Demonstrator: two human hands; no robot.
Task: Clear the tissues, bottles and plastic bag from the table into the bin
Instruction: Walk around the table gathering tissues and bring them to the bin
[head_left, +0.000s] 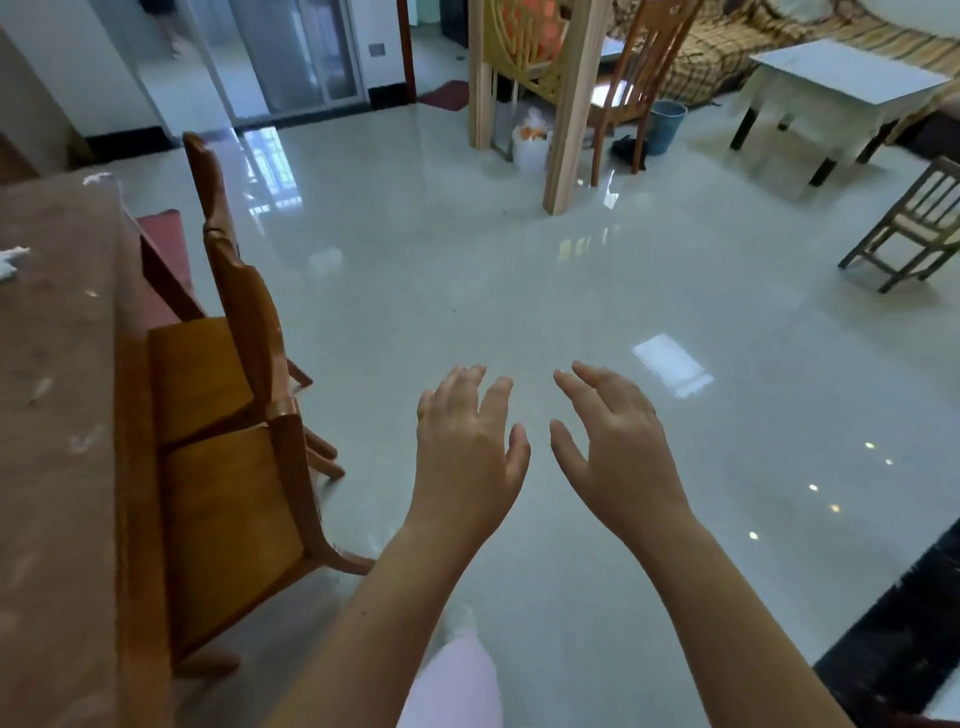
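Note:
My left hand (467, 447) and my right hand (615, 441) are stretched out side by side over the shiny floor, palms down, fingers spread, nothing in either. The brown table (57, 415) runs along the left edge. A crumpled white tissue (10, 262) lies on it at the far left, and another white scrap (97, 178) sits at its far corner. A blue bin (666, 126) stands far off across the room, beside a chair. No bottles or plastic bag show on the table.
Two wooden chairs (228, 395) are tucked against the table's right side. A wooden pillar (571, 119) with a white bag (531, 143) at its foot stands ahead. A white low table (841, 88) and a small chair (914, 228) are at the right.

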